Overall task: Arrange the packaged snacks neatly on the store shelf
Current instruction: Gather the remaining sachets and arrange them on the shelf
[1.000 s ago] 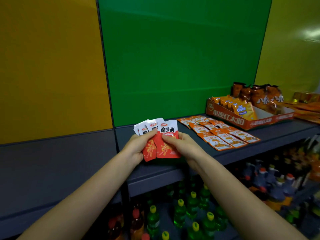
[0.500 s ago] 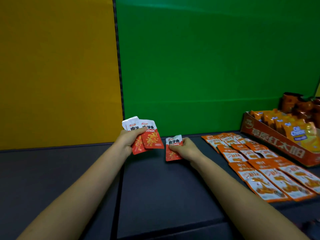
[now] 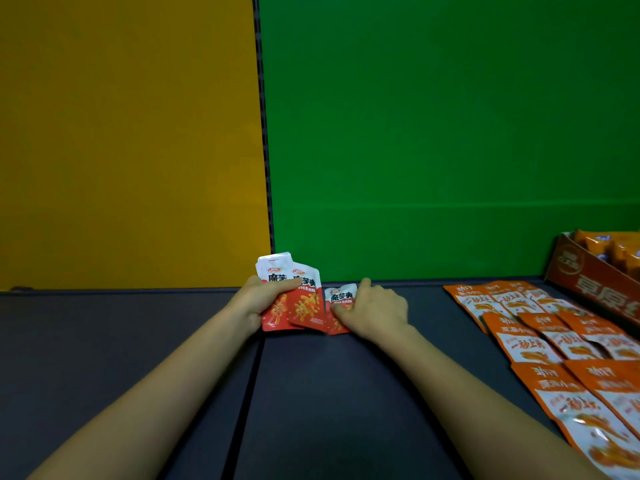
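- Restocking under way: left hand (image 3: 258, 301) grips a fan of red-and-white packets (image 3: 301, 299), at least two, upright just above the shelf (image 3: 346, 393), near the rear where the yellow panel (image 3: 131, 133) meets the green panel (image 3: 433, 133).
- Right hand (image 3: 375, 311) pinches a single packet (image 3: 341, 299) of the same kind, thumb on its face, fingers curled over its right edge. The pkt sits low, at or on the shelf; contact can't be confirmed.
- Step in hand, by the look of it: setting down one red pkt to start a row left of the orange stock.
- Next move likely calls for laying it flat, squaring it w/ the back edge and letting go, then drawing another from the fan w/o spilling the rest.
- Containers: open-topped cardboard display box (image 3: 588, 282), far right, holds orange bags (image 3: 620, 251); count not readable.
- Orange packets (image 3: 540, 337) lie flat in overlapping rows betw. box and hands, well apart from the red pkts.
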